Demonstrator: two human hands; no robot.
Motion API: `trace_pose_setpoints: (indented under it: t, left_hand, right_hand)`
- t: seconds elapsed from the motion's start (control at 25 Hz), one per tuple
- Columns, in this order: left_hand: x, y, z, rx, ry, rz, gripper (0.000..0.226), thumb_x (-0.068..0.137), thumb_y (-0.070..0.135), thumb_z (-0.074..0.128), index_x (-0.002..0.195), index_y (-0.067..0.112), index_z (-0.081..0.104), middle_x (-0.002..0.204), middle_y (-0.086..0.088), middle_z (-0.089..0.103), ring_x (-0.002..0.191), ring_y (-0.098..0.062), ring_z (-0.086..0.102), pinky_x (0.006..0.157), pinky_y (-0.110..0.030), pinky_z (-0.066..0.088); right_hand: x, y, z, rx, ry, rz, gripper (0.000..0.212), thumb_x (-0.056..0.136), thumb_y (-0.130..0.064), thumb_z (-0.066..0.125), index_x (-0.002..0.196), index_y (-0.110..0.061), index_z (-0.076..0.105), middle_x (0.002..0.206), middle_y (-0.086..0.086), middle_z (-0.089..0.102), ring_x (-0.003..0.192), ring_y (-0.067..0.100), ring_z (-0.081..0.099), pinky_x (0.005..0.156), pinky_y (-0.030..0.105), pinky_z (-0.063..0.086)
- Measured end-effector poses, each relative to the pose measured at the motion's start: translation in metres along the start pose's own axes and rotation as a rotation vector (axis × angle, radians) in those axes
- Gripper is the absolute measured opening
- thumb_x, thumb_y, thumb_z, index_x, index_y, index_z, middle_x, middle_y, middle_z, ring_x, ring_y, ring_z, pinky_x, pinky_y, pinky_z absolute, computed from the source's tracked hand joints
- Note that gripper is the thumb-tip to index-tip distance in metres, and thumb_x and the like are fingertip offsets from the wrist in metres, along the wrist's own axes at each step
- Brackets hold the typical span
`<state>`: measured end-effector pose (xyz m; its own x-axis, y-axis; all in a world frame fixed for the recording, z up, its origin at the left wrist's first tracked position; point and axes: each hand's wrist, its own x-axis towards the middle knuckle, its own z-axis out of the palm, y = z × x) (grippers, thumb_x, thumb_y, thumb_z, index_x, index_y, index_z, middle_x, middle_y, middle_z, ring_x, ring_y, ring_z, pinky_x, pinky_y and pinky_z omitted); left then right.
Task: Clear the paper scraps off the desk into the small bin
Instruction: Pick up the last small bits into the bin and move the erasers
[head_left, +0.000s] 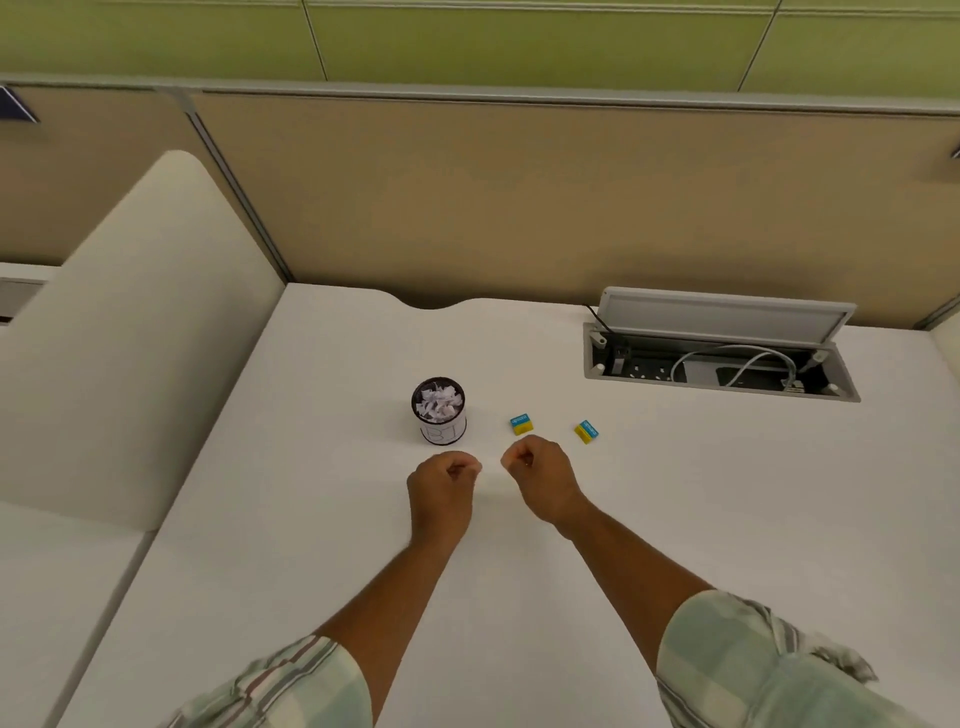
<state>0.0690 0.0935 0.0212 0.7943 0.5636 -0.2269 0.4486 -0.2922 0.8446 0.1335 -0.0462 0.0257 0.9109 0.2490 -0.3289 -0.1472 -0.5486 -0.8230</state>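
The small bin (440, 431), a white cylinder with a dark rim, stands upright on the white desk (322, 519). White paper scraps (437, 404) fill it to the top. My left hand (441, 486) rests just in front of the bin with its fingers curled shut. My right hand (537, 475) sits a little to the right, fingers also pinched together. A narrow gap separates the two hands. I cannot tell whether either hand pinches a scrap. I see no loose scraps lying on the desk.
Two small yellow-and-blue boxes (521, 424) (587, 431) lie right of the bin, just beyond my right hand. An open cable hatch (717, 358) with sockets and a white cable is at the back right. A cream side panel (130, 338) borders the left.
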Motion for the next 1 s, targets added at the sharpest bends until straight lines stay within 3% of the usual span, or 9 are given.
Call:
trace_pose_setpoints:
  t: [0.16, 0.32, 0.48, 0.6, 0.72, 0.88, 1.0]
  left_hand:
    - [0.055, 0.018, -0.026, -0.04, 0.12, 0.011, 0.006, 0.086, 0.016, 0.075, 0.084, 0.017, 0.08, 0.08, 0.006, 0.076, 0.077, -0.009, 0.071, 0.072, -0.019, 0.055]
    - [0.093, 0.021, -0.031, 0.021, 0.108, 0.009, 0.01, 0.087, 0.014, 0.073, 0.086, 0.016, 0.083, 0.092, -0.002, 0.078, 0.087, -0.015, 0.07, 0.08, -0.025, 0.057]
    - [0.111, 0.02, -0.03, 0.087, 0.107, -0.031, 0.019, 0.096, 0.015, 0.063, 0.097, 0.01, 0.081, 0.1, -0.009, 0.078, 0.084, -0.019, 0.067, 0.075, -0.028, 0.055]
    - [0.114, 0.022, -0.034, 0.066, 0.145, -0.043, 0.013, 0.092, 0.014, 0.07, 0.097, 0.011, 0.081, 0.098, -0.005, 0.079, 0.088, -0.02, 0.073, 0.08, -0.031, 0.06]
    - [0.113, 0.028, -0.038, 0.074, 0.187, -0.041, 0.007, 0.085, 0.017, 0.079, 0.089, 0.012, 0.079, 0.086, -0.003, 0.078, 0.08, -0.02, 0.074, 0.071, -0.033, 0.062]
    - [0.107, 0.038, -0.033, 0.113, 0.199, 0.037, 0.008, 0.09, 0.018, 0.075, 0.09, 0.009, 0.074, 0.087, -0.005, 0.076, 0.078, -0.02, 0.072, 0.056, -0.017, 0.05]
    - [0.099, 0.047, -0.021, 0.121, 0.164, 0.146, 0.017, 0.096, 0.02, 0.065, 0.094, 0.008, 0.077, 0.091, -0.006, 0.077, 0.081, -0.019, 0.072, 0.066, -0.015, 0.051]
  right_hand:
    - [0.048, -0.062, 0.021, -0.05, 0.033, -0.106, 0.009, 0.093, -0.012, 0.062, 0.09, -0.011, 0.071, 0.094, 0.001, 0.073, 0.086, 0.015, 0.065, 0.074, 0.026, 0.052]
    - [0.084, -0.091, 0.039, -0.237, -0.004, -0.133, 0.018, 0.094, -0.01, 0.055, 0.094, -0.011, 0.073, 0.097, 0.006, 0.074, 0.089, 0.022, 0.068, 0.079, 0.033, 0.057]
    - [0.102, -0.095, 0.043, -0.443, -0.044, -0.168, 0.023, 0.098, -0.013, 0.052, 0.1, -0.014, 0.075, 0.098, 0.007, 0.075, 0.087, 0.024, 0.07, 0.083, 0.039, 0.062]
    - [0.107, -0.096, 0.042, -0.422, -0.011, -0.167, 0.016, 0.095, -0.013, 0.059, 0.093, -0.017, 0.075, 0.092, 0.004, 0.074, 0.083, 0.022, 0.07, 0.079, 0.037, 0.062]
    - [0.108, -0.095, 0.039, -0.357, 0.005, -0.158, 0.008, 0.089, -0.014, 0.07, 0.083, -0.019, 0.069, 0.086, 0.001, 0.072, 0.08, 0.02, 0.068, 0.075, 0.035, 0.061]
    - [0.105, -0.089, 0.028, -0.278, -0.052, -0.236, 0.013, 0.093, -0.013, 0.063, 0.092, -0.013, 0.076, 0.094, 0.002, 0.075, 0.085, 0.017, 0.068, 0.079, 0.031, 0.058]
    - [0.103, -0.078, 0.011, -0.236, -0.003, -0.21, 0.011, 0.092, -0.019, 0.066, 0.091, -0.014, 0.076, 0.09, -0.002, 0.075, 0.081, 0.014, 0.067, 0.078, 0.03, 0.058]
